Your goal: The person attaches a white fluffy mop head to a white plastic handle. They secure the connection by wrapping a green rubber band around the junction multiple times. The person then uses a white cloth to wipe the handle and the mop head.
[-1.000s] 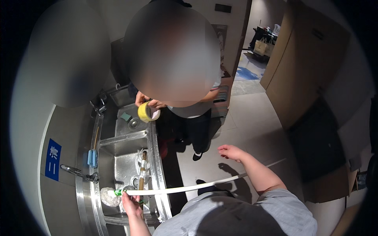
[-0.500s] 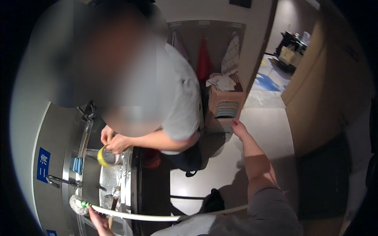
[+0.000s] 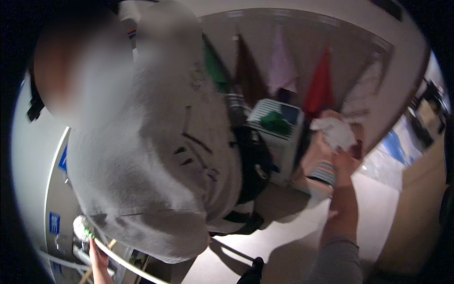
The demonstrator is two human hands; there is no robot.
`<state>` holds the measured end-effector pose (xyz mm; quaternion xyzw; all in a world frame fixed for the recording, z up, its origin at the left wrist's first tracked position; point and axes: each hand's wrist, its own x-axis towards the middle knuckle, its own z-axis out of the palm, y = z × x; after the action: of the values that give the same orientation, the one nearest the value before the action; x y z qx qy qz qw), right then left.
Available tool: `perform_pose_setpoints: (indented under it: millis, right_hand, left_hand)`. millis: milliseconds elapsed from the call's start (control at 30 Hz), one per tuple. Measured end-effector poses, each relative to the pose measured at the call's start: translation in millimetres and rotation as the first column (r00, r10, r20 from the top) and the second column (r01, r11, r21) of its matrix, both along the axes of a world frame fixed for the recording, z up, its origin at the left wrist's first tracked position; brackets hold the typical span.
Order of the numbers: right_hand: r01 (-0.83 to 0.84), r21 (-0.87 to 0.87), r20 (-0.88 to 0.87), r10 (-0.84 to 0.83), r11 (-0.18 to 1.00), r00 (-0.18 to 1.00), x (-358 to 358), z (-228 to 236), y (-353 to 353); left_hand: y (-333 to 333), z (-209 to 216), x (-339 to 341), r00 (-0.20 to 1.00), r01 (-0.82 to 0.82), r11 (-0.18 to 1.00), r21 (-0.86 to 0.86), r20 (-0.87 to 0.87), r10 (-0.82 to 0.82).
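Observation:
At the lower left, my left hand [image 3: 98, 261] is closed round the white pole of a mop [image 3: 127, 269], just below its fluffy white head [image 3: 82, 228] and green collar. The pole runs off past the lower edge. My right arm stretches forward, and my right hand [image 3: 341, 160] meets the lower edge of a white cloth [image 3: 336, 132]. That cloth lies crumpled on top of a pink bin [image 3: 309, 163] with a slatted opening in its front. Blur hides the fingers of this hand, so its grip on the cloth is unclear.
A person in a grey top [image 3: 156, 170] stands close on the left, covering most of the sink counter. Beside the pink bin, a white bin [image 3: 279, 151] carries a green cloth [image 3: 275, 123]. Several coloured cloths, one red [image 3: 321, 87], hang on the wall. A brown panel [image 3: 416, 203] stands right.
The view has swung right. My right hand has moved from beside the pink bin to the white cloth on top. The co-worker now fills the left side; the yellow tape roll is out of sight.

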<state>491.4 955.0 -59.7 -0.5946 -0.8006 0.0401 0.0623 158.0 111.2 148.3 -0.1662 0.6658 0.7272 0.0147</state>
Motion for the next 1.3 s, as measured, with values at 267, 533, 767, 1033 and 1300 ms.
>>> perform_pose_setpoints:
  millis: [267, 533, 767, 1033, 1300]
  right_hand:
    - [-0.033, 0.546, -0.255, 0.204, 0.837, 0.945, 110.3, -175.6, 147.9]
    - [-0.652, -0.28, -0.899, -0.431, 0.705, -0.08, 46.2, 48.0, -230.7]
    - [-0.949, -0.305, -0.687, -0.671, -0.082, 0.278, 13.2, 128.3, -427.8]
    - [-0.971, -0.078, -0.994, -0.059, -0.227, 0.094, -166.9, 229.6, -654.4]
    - [-0.965, -0.079, -0.735, 0.639, 0.251, 0.226, -323.8, 255.2, -885.6]
  left_hand:
    - [16.8, -33.2, -30.9, 0.994, 0.103, 0.995, 0.006, 0.042, -0.103]
    - [29.1, 7.1, 20.0, 0.993, -0.04, 0.988, 0.149, 0.119, 0.023]
    - [-0.4, 4.2, 20.2, 0.983, 0.147, 0.966, 0.212, 0.078, -0.167]
    - [-62.0, -44.1, -3.0, 0.88, 0.447, 0.711, 0.543, -0.126, -0.457]
    - [-126.2, -2.5, -0.1, 0.779, 0.329, -0.24, 0.913, -0.406, -0.478]
